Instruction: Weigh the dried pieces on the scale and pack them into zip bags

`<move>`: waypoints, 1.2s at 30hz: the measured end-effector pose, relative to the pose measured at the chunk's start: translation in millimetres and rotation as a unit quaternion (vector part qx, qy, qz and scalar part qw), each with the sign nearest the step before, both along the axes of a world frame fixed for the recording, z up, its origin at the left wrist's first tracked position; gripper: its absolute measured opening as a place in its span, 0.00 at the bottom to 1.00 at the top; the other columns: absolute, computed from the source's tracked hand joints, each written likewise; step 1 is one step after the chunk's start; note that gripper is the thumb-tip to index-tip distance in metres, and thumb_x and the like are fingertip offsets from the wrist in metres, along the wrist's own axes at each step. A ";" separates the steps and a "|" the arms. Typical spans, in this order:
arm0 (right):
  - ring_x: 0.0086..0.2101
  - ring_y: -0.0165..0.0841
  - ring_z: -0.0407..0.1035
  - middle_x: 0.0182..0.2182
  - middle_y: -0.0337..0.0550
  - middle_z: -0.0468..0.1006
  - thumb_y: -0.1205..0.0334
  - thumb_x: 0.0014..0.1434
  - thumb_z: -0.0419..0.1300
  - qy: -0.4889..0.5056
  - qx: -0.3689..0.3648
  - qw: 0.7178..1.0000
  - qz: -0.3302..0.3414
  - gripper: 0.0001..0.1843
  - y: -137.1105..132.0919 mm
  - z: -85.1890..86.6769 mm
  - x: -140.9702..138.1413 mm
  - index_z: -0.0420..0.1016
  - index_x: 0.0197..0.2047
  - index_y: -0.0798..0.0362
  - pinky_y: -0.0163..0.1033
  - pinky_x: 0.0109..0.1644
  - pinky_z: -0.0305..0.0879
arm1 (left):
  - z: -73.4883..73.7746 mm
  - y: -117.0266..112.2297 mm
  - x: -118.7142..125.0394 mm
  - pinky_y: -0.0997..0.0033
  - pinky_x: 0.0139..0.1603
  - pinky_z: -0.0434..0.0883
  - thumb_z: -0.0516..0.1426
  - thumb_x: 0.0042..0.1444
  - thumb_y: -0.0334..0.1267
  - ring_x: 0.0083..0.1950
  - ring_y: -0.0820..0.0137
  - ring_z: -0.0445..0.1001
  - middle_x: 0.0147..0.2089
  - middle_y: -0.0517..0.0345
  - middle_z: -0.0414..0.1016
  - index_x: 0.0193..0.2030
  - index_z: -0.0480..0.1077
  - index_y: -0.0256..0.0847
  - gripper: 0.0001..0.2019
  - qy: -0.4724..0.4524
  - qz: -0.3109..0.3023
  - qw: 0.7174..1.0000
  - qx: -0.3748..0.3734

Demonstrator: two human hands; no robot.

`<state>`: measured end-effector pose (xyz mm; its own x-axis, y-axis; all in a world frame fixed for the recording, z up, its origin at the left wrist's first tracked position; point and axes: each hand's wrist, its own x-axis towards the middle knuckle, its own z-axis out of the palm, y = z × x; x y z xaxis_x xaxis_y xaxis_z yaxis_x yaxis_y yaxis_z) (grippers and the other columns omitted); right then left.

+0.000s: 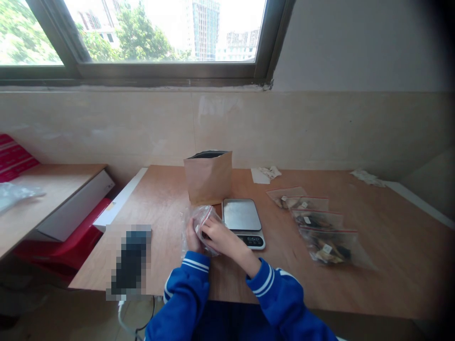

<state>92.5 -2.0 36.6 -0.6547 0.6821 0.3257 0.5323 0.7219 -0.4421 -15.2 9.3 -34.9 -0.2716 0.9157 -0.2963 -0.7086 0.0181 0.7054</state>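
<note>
A clear zip bag (199,219) with a red strip lies on the wooden table (373,284) just left of a small digital scale (243,221). My left hand (192,237) grips the bag from the left side, fingers curled on the plastic. My right hand (219,235) is closed on the bag from the right, fingers pinching at its mouth. Both arms wear blue sleeves with white stripes. An open brown paper pouch (208,177) stands upright behind the bag and scale.
Several filled clear zip bags (316,222) lie in a row right of the scale. Crumpled paper (266,173) sits near the wall. A blurred dark object (130,263) lies at the table's left front. A second table (46,194) stands to the left.
</note>
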 end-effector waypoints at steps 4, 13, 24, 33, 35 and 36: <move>0.42 0.35 0.69 0.41 0.43 0.74 0.62 0.60 0.59 0.152 -0.120 0.981 -0.006 0.06 3.5 10.0 12.7 0.69 0.41 0.53 0.40 0.47 0.66 | 10.6 -2.4 1.8 0.68 0.32 0.74 0.55 0.54 0.47 0.33 0.64 0.77 0.32 0.50 0.77 0.40 0.74 0.33 0.18 -0.034 -0.022 0.998 -0.057; 0.33 0.29 0.67 0.33 0.38 0.70 0.51 0.59 0.58 0.394 0.021 0.909 -0.138 0.13 73.1 99.4 24.5 0.66 0.40 0.52 0.34 0.38 0.64 | 14.7 -2.4 -2.4 0.76 0.19 0.69 0.54 0.55 0.48 0.20 0.76 0.71 0.41 0.48 0.79 0.47 0.72 0.36 0.20 0.015 0.000 1.000 -0.022; 0.41 0.31 0.68 0.41 0.46 0.69 0.62 0.65 0.50 0.222 0.172 0.958 -0.050 0.11 168.7 126.1 -0.4 0.70 0.45 0.56 0.36 0.49 0.64 | 20.3 -8.2 -1.4 0.75 0.17 0.67 0.55 0.54 0.51 0.19 0.75 0.71 0.43 0.46 0.79 0.48 0.71 0.36 0.22 0.047 -0.006 0.999 -0.009; 0.41 0.31 0.67 0.40 0.44 0.67 0.68 0.63 0.51 0.200 0.209 0.956 -0.046 0.11 151.1 114.8 8.1 0.69 0.48 0.53 0.36 0.49 0.64 | 15.1 -6.2 -2.1 0.74 0.18 0.68 0.51 0.57 0.50 0.19 0.75 0.71 0.41 0.48 0.79 0.49 0.71 0.36 0.21 0.044 -0.007 0.999 -0.009; 0.42 0.32 0.67 0.40 0.44 0.68 0.68 0.63 0.51 0.204 0.217 0.953 -0.053 0.11 149.1 112.5 9.3 0.69 0.48 0.53 0.37 0.49 0.63 | 15.9 -6.1 -1.9 0.74 0.18 0.68 0.51 0.57 0.50 0.19 0.75 0.71 0.41 0.48 0.79 0.48 0.71 0.36 0.21 0.048 -0.004 0.999 -0.013; 0.41 0.32 0.67 0.40 0.44 0.68 0.68 0.63 0.50 0.203 0.217 0.953 -0.056 0.11 148.3 111.8 9.4 0.69 0.47 0.53 0.37 0.49 0.63 | 16.5 -6.2 -1.7 0.74 0.18 0.68 0.51 0.57 0.49 0.19 0.75 0.71 0.40 0.48 0.79 0.48 0.70 0.36 0.21 0.050 -0.003 0.999 -0.015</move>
